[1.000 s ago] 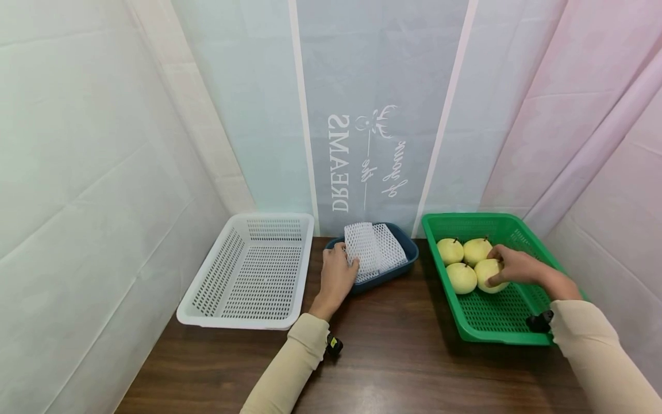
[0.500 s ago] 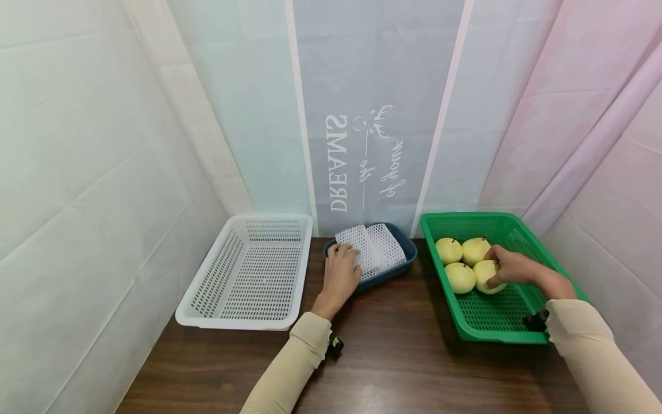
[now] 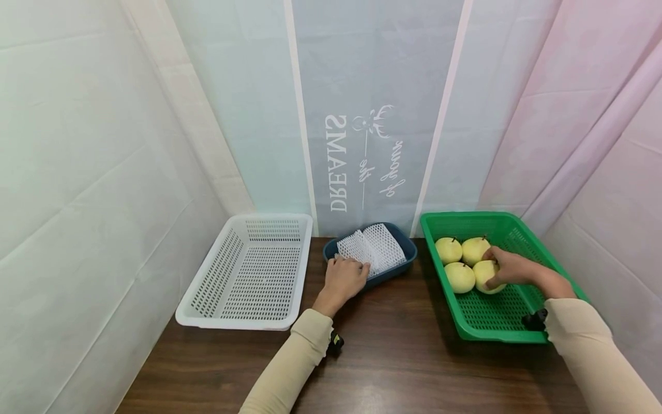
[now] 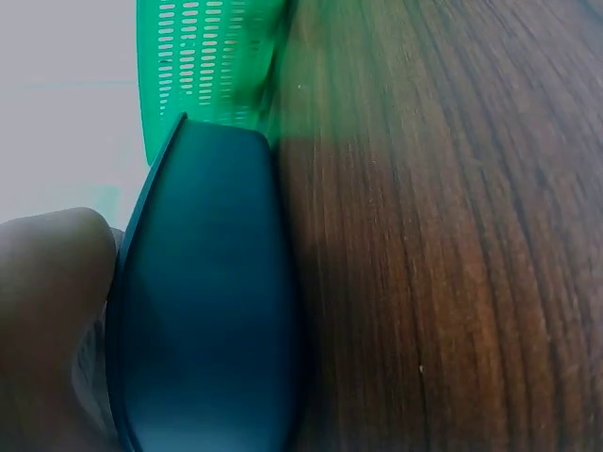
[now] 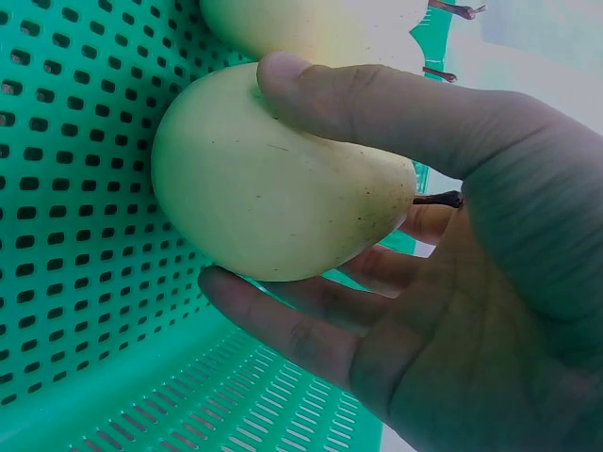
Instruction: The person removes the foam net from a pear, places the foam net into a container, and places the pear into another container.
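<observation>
My right hand (image 3: 509, 268) grips a yellow-green pear (image 5: 273, 179) in the green basket (image 3: 468, 330), its thumb on one side and fingers curled under the other. Several more pears (image 3: 460, 278) sit beside it, stems up. My left hand (image 3: 345, 280) is over the near left edge of a dark blue tray (image 3: 408, 244), fingers bent down at a white foam fruit net (image 3: 357, 246). Another foam net (image 3: 385, 244) lies against it. In the left wrist view the thumb (image 4: 57, 254) overlaps the tray rim; whether the fingers pinch the net I cannot tell.
A white perforated basket (image 3: 240, 323) stands on the left of the brown wooden table (image 3: 393, 356). Fabric curtains (image 3: 258, 115) hang behind and along both sides. The blue tray stands between the two baskets.
My left hand has drawn slightly toward me and right along the tray edge. The left foam net, raised earlier, now lies lower. My right hand stays on the same pear.
</observation>
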The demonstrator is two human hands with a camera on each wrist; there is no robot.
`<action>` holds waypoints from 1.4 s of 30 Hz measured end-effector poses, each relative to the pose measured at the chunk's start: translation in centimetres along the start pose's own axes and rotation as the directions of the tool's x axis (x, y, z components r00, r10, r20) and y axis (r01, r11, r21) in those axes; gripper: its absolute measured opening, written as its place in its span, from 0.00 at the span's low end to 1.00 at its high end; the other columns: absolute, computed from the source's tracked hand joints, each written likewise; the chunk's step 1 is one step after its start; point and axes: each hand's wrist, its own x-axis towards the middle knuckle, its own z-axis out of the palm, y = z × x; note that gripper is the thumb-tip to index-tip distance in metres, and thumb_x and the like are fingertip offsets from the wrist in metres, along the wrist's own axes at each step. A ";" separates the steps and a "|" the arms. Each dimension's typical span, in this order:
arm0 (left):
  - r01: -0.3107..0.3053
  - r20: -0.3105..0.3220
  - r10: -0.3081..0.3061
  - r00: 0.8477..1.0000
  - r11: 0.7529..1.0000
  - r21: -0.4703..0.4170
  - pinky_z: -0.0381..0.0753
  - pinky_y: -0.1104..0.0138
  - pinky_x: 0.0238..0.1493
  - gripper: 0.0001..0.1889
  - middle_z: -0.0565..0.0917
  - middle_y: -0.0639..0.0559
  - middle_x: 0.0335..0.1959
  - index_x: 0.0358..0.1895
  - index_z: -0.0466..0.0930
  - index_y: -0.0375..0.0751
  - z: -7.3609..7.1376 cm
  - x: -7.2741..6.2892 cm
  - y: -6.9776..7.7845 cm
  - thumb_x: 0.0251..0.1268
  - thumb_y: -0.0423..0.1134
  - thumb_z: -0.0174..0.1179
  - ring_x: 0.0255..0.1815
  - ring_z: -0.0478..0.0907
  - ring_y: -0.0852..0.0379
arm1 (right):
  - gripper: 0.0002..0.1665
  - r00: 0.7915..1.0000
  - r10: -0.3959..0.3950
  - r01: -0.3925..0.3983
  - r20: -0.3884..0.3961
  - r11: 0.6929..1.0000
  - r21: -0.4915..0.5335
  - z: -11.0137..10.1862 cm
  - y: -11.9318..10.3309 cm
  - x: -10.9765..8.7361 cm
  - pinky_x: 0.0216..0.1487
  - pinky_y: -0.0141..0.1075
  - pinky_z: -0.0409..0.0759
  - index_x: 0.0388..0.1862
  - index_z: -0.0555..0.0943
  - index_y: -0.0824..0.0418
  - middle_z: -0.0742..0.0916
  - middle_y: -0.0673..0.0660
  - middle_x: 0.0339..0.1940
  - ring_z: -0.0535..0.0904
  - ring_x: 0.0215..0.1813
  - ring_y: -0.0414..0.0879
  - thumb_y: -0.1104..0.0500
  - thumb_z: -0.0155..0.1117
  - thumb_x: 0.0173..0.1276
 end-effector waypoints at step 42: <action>-0.122 -0.129 0.118 0.985 0.992 -0.022 0.84 0.62 0.30 0.06 0.88 0.53 0.35 0.45 0.88 0.45 -7.4 -0.6 1.3 0.75 0.41 0.65 0.31 0.85 0.55 | 0.20 0.943 -0.107 0.067 -0.316 0.989 -0.135 -3.2 -3.6 -1.2 0.51 0.62 0.83 0.61 0.82 0.70 0.86 0.73 0.57 0.83 0.58 0.71 0.55 0.60 0.84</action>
